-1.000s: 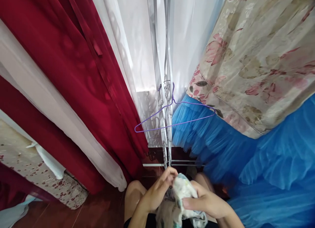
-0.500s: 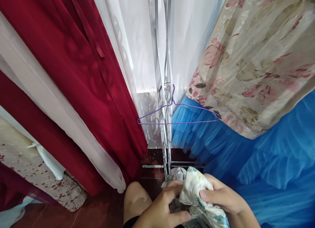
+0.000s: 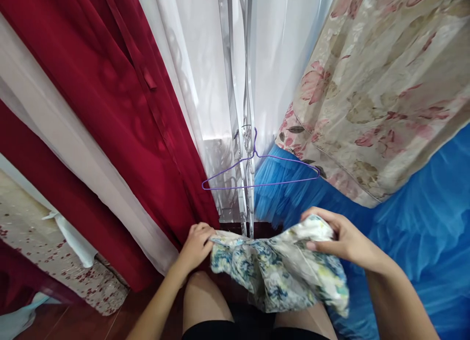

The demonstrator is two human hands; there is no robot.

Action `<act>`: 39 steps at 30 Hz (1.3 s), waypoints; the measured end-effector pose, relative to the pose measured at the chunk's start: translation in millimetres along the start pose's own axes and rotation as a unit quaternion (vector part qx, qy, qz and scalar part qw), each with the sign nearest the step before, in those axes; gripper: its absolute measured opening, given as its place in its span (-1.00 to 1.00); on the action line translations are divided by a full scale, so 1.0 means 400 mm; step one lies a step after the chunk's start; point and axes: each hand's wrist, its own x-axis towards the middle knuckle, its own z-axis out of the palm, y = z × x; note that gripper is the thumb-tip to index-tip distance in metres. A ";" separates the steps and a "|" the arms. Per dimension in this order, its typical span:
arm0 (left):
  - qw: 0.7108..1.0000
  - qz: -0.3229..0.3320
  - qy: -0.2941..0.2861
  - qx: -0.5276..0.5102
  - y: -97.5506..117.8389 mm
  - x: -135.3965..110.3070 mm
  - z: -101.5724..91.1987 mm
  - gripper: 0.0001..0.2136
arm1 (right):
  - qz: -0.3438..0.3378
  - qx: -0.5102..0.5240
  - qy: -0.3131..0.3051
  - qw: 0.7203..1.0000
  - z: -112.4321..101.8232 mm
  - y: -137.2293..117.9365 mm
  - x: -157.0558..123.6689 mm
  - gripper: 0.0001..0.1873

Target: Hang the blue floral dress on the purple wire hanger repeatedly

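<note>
A floral cloth garment (image 3: 279, 271) in white, blue, green and yellow is stretched between my two hands, above my thighs. My left hand (image 3: 198, 242) is closed on its left top edge. At the other end, my right hand (image 3: 330, 237) grips a bunched part, thumb in front and fingers behind. The lower part of the garment hangs loose in folds; what kind of garment it is, I cannot tell. Just beyond it hangs a purple wire hanger (image 3: 260, 185) with nothing on it, near white vertical straps.
Long red drapes (image 3: 147, 134) and white cloth hang on the left. To the right are a beige floral fabric (image 3: 360, 100) and blue ruffled tulle (image 3: 414, 232). White cloth (image 3: 205, 85) hangs behind the metal-ringed straps (image 3: 246, 149). Dark red floor tiles (image 3: 121, 320) show at lower left.
My hands have moved apart and up, spreading the bunched garment out between them. My left hand has shifted left to the garment's edge. The hanger has barely moved in view.
</note>
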 end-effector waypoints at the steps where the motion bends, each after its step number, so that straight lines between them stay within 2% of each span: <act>1: 0.999 -0.014 0.029 0.025 -0.021 0.014 -0.022 -0.83 | -0.012 -0.039 -0.013 0.999 0.006 -0.008 0.030 -0.54; 3: 0.994 -0.039 0.076 0.064 -0.060 0.044 -0.059 -0.82 | -0.055 -0.119 -0.013 0.991 0.022 -0.013 0.096 -0.42; 7: 0.980 -0.066 0.172 0.068 -0.117 0.107 -0.115 -0.81 | -0.138 -0.231 0.055 0.962 0.029 0.026 0.228 -0.32; 11: 0.966 -0.045 0.253 0.042 -0.112 0.171 -0.162 -0.73 | -0.112 -0.282 0.095 0.948 0.009 0.091 0.308 -0.41; 13: 0.964 -0.013 0.265 0.003 -0.081 0.199 -0.177 -0.71 | -0.100 -0.294 0.104 0.945 0.008 0.112 0.317 -0.48; 16: 0.956 0.017 0.270 -0.111 -0.017 0.231 -0.185 -0.70 | -0.106 -0.282 0.116 0.946 0.031 0.122 0.302 -0.62; 19: 0.931 0.018 0.295 -0.214 0.026 0.241 -0.187 -0.72 | -0.117 -0.265 0.119 0.950 0.067 0.118 0.277 -0.74; 23: 0.882 -0.007 0.381 -0.278 0.017 0.211 -0.194 -0.83 | -0.105 -0.274 0.160 0.943 0.097 0.118 0.261 -0.77; 26: 0.851 -0.032 0.388 -0.353 -0.001 0.175 -0.205 -0.86 | -0.097 -0.265 0.175 0.943 0.100 0.125 0.263 -0.82; 28: 0.854 -0.031 0.370 -0.363 0.008 0.160 -0.215 -0.85 | -0.103 -0.244 0.159 0.951 0.102 0.128 0.263 -0.85; 31: 0.886 0.013 0.339 -0.317 0.062 0.165 -0.227 -0.85 | -0.106 -0.211 0.135 0.962 0.114 0.128 0.254 -0.86; 34: 0.932 0.074 0.278 -0.220 0.139 0.197 -0.230 -0.86 | -0.097 -0.195 0.135 0.967 0.139 0.123 0.236 -0.85; 36: 0.953 0.101 0.250 -0.139 0.182 0.220 -0.225 -0.86 | -0.093 -0.182 0.139 0.969 0.154 0.117 0.221 -0.85; 39: 0.949 0.123 0.278 -0.082 0.215 0.245 -0.214 -0.75 | -0.102 -0.149 0.137 0.974 0.162 0.107 0.192 -0.82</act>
